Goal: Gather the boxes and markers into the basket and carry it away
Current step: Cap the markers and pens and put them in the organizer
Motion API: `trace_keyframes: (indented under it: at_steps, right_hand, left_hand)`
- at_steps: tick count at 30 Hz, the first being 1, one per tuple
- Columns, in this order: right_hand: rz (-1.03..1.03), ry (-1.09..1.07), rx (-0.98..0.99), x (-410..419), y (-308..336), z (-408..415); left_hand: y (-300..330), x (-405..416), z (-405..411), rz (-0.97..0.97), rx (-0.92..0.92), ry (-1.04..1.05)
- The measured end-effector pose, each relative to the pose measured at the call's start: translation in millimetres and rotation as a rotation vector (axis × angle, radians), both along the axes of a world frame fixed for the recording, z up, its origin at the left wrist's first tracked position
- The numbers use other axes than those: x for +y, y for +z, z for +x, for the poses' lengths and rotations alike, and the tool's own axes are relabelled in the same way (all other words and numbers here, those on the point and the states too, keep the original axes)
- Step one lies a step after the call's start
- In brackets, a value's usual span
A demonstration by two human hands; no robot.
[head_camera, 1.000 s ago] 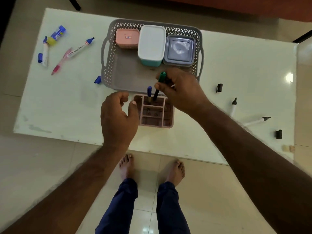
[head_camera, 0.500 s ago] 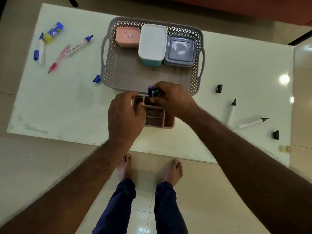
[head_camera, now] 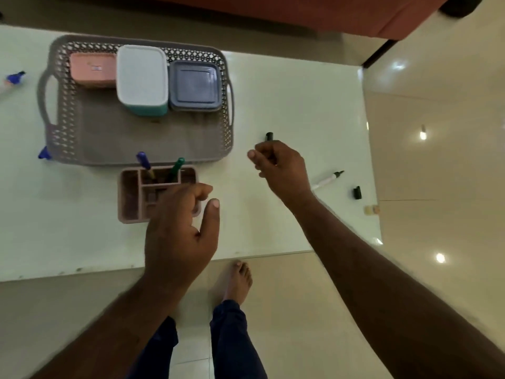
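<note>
A grey basket (head_camera: 68, 138) on the white table (head_camera: 287, 105) holds a pink box (head_camera: 93, 68), a white box with a teal base (head_camera: 142, 77) and a grey-blue box (head_camera: 195, 86) along its far side. In front of it stands a pink organizer (head_camera: 131, 198) with a blue marker (head_camera: 143, 161) and a green marker (head_camera: 177, 165) upright in it. My left hand (head_camera: 180, 231) hovers over the organizer's near right corner, fingers loosely curled, thumb apart. My right hand (head_camera: 281, 168) is over the table right of the basket, loosely curled and holding nothing, just short of a black cap (head_camera: 269, 136).
A white marker with a black tip (head_camera: 328, 180) and another black cap (head_camera: 357, 192) lie near the table's right edge. A blue cap (head_camera: 43, 154) sits by the basket's near left corner. A blue-capped marker (head_camera: 15, 77) shows at the left border.
My right hand let go of the green marker in the organizer and moved right toward the black cap. My left hand slid off the organizer's left side to its right corner. The view swung right.
</note>
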State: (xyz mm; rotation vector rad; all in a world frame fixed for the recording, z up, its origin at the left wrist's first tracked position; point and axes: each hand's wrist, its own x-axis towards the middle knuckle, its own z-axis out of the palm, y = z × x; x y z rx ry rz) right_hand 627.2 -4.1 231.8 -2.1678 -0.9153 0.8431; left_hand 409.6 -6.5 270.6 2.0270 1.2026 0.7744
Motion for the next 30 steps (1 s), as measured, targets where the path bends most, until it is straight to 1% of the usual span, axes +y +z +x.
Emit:
trace_keyframes:
  at_steps: [3,6,8,13,19,22,27,30]
  right_hand:
    - [-0.103,-0.125,-0.094,-19,-14,33]
    - [-0.287,-0.152,-0.205,-32,-29,57]
    - [-0.361,-0.143,-0.241,-33,-37,65]
    - [-0.417,-0.110,-0.253,-20,-51,74]
    - [-0.440,-0.132,-0.218,-11,-59,81]
    - [-0.409,-0.159,-0.115,-10,-54,82]
    - [-0.248,-0.192,0.254,-13,-21,68]
    - [-0.204,-0.157,0.357,-11,-6,58]
  left_hand:
    - [-4,-9,21,-0.102,0.065,-0.105]
    - [-12,-13,45,-0.211,0.144,-0.199]
    - [-19,-14,63,-0.261,0.200,-0.209]
    - [-39,-7,102,-0.345,0.342,-0.163]
    - [-59,7,124,-0.428,0.412,-0.152]
    - [-65,12,127,-0.447,0.408,-0.145]
    - [-63,17,125,-0.518,0.385,-0.122]
    - [-60,20,122,-0.542,0.376,-0.133]
